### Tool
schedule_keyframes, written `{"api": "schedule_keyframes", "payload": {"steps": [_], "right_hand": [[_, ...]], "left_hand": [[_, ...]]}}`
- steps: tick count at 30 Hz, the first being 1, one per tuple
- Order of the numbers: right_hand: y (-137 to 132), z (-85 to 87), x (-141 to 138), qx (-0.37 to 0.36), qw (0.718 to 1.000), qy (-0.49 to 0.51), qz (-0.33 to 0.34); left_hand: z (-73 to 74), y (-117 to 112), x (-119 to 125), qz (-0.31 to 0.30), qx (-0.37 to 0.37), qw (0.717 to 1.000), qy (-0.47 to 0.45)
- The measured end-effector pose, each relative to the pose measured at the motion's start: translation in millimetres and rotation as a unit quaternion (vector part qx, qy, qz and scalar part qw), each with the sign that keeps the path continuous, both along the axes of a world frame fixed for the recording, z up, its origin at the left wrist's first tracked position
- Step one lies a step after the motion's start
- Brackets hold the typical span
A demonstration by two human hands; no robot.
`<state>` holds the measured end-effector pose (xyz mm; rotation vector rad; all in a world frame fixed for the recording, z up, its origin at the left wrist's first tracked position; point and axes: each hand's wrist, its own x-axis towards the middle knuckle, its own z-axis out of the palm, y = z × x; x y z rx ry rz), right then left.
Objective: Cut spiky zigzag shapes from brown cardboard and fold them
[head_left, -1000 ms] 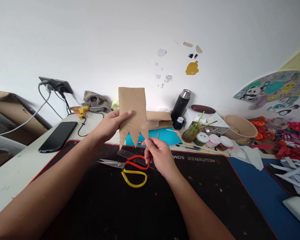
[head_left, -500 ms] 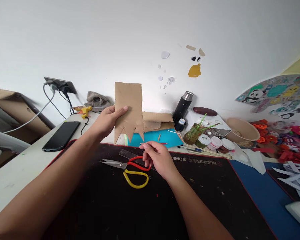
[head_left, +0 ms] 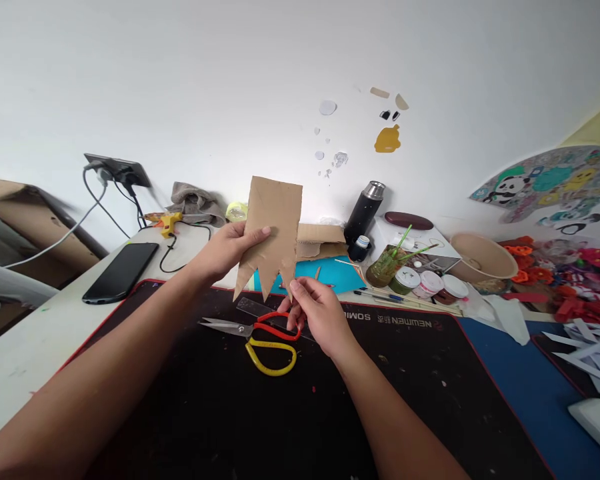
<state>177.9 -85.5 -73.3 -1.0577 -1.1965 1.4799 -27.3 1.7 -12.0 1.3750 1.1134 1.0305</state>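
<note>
My left hand (head_left: pixel 226 251) holds up a brown cardboard piece (head_left: pixel 273 230) by its left edge; the piece has a jagged, toothed lower edge and leans a little to the right. Just under it, my right hand (head_left: pixel 316 313) pinches the rightmost tooth with thumb and forefinger. Below both hands, scissors (head_left: pixel 260 335) with one red and one yellow handle lie on the black desk mat (head_left: pixel 230 413), partly across a clear ruler (head_left: pixel 253 308).
A black phone (head_left: pixel 121 271) and a yellow glue gun (head_left: pixel 169 222) lie at the left. Behind the hands are cardboard scraps (head_left: pixel 320 240), a blue sheet (head_left: pixel 330 275), a black flask (head_left: pixel 361 212), paint pots (head_left: pixel 425 283), a brush jar (head_left: pixel 386 265) and a bowl (head_left: pixel 483 257).
The cardboard piece came down and tilted to the right. My right hand, apart from it half a second ago, has risen and taken hold of its rightmost tooth again.
</note>
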Motion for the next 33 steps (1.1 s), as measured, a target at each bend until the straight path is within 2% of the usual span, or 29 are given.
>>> {"api": "schedule_keyframes", "payload": {"steps": [10, 15, 19, 23, 30, 33], "right_hand": [[-1, -4.5, -1, -0.015, 1.0, -0.018, 0.019], [-2, 1.0, 1, 0.004, 0.999, 0.011, 0.035], [2, 4.6, 7, 0.024, 0.999, 0.036, -0.014], [7, 5.2, 14, 0.039, 0.993, 0.068, -0.094], [11, 4.3, 17, 0.04, 0.982, 0.077, -0.168], [12, 4.4, 17, 0.028, 0.981, 0.059, -0.182]], "left_hand": [[0.0, -1, 1, -0.026, -0.006, 1.0, 0.006], [2.3, 4, -13, -0.049, -0.053, 0.997, -0.031], [8.9, 5, -29, -0.146, -0.118, 0.982, 0.023], [11.9, 2, -31, -0.249, -0.139, 0.955, 0.087], [5.8, 2, -20, -0.368, -0.043, 0.904, 0.211], [5.4, 0, -19, -0.363, -0.04, 0.906, 0.213]]}}
